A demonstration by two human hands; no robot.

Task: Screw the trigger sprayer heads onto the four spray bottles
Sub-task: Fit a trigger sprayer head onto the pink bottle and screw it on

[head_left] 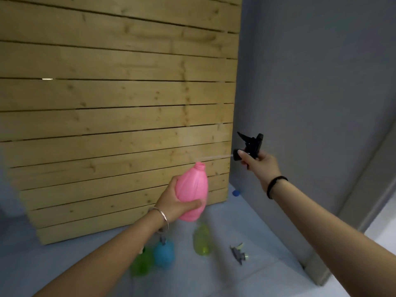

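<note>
Pink bottle (192, 189): neck bare, gripped round the body by your left hand (173, 200), raised before the wooden slat panel (117, 114). Black sprayer head (249, 146): clasped in your right hand (259, 166), dip tube (214, 157) pointing at the neck, not yet in. Floor (214, 279): blue bottle (164, 254), green bottle (141, 265), yellow-green bottle (201, 241), all blurred, heads uncertain; one loose sprayer head (237, 251) beside the last. Path from tube to neck looks unobstructed.

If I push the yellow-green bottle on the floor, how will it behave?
Probably light: the yellow-green bottle looks translucent and empty. It seems to lie on its side on the smooth floor, so it may roll or slide easily.
</note>
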